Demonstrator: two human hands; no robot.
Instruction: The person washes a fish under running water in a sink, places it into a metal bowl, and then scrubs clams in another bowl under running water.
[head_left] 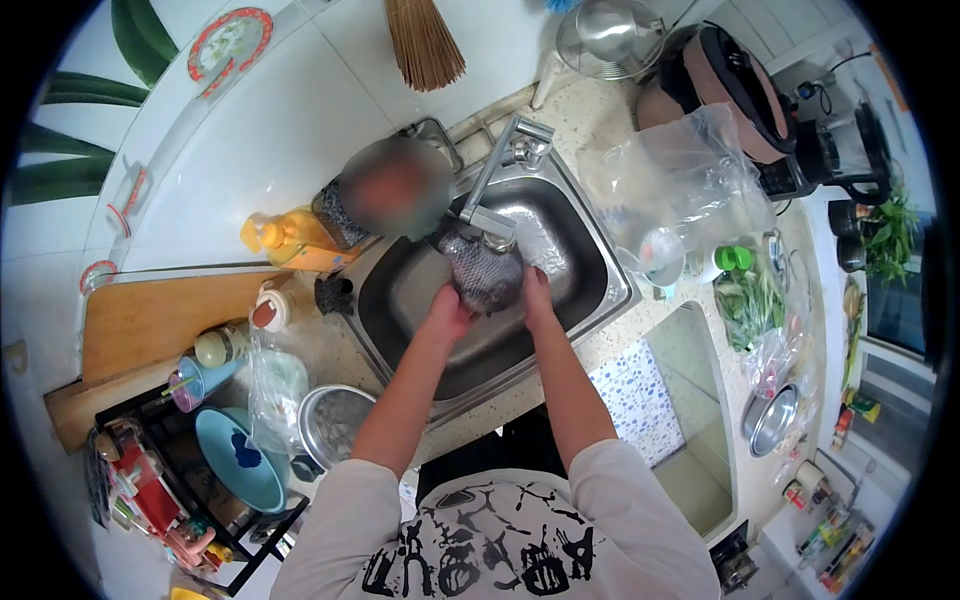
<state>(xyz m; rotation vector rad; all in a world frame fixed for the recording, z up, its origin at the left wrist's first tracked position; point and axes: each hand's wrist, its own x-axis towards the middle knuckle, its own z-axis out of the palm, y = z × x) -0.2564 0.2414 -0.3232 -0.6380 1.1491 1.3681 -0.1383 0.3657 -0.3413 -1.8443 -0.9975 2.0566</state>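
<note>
A grey, scaly fish (484, 274) is held over the steel sink (410, 345), under the head of the faucet (492, 222). My left hand (453, 312) closes around its left edge, with the fingers partly hidden beneath it. On the opposite side, my right hand (537, 290) grips the fish with the fingers curled against its edge. Water shines on the basin floor behind the faucet.
Left of the sink stand a yellow bottle (300, 240), a dark scrubber (333, 294) and a metal bowl (338, 425). A blurred patch (397, 188) covers something behind. Plastic bags (690, 165), a cup (662, 255) and greens (752, 305) lie right.
</note>
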